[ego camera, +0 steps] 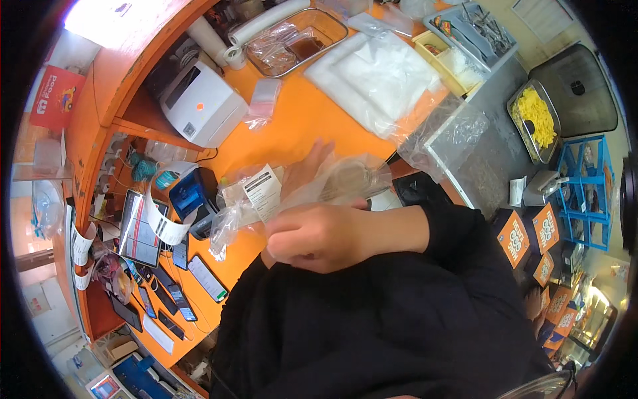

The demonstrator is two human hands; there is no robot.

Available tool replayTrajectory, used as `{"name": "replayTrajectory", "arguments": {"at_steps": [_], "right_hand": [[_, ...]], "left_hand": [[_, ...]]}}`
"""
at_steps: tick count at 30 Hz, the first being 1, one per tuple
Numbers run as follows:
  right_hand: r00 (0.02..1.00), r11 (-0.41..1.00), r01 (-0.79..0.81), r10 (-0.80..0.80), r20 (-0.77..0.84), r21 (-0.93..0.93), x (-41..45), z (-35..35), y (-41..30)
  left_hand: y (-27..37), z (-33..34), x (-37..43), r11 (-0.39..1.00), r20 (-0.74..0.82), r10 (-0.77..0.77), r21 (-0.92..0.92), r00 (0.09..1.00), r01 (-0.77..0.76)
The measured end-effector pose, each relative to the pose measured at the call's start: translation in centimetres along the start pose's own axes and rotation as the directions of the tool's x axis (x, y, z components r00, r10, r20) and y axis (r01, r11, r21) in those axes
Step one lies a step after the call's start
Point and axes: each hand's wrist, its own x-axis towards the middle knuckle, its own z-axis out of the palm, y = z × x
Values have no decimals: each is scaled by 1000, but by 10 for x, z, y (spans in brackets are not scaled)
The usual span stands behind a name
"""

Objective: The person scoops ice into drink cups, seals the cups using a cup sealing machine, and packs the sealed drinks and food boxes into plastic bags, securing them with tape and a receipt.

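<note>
My right hand (314, 239) crosses over my left forearm, its fingers curled closed where the film of a clear plastic bag (351, 177) runs under them. The bag seems to have a see-through round container in it. Beyond the right hand, my left hand (306, 167) reaches up beside the bag, blurred and partly behind the film; its grip is hidden. Just left of it lies a printed paper slip (262, 192) with writing, on a plastic-wrapped packet (234, 212) on the orange table (299, 114).
Left stand a white label printer (204, 107), a blue-black receipt printer (194, 199), a tablet (142, 227) and several phones (208, 278). Beyond are stacked white plastic bags (379, 75) and a wire-rimmed basket (299, 42). At right, a tub of yellow food (536, 119) and orange boxes (513, 239).
</note>
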Motion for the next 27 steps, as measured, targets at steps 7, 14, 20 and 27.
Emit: {"name": "replayTrajectory", "arguments": {"at_steps": [7, 14, 20, 27], "right_hand": [[980, 996, -24, 7, 200, 85, -11, -24, -11], [980, 961, -185, 165, -111, -207, -47, -75, -23], [629, 821, -568, 386, -675, -59, -110, -94, 5], [783, 578, -341, -262, -565, -741, -174, -32, 87]], "left_hand": [[1, 8, 9, 956, 44, 110, 268, 993, -118], [-1, -8, 33, 937, 163, 241, 216, 957, -273], [-8, -9, 48, 978, 98, -54, 206, 994, 33], [63, -93, 134, 903, 37, -421, -77, 906, 422]]}}
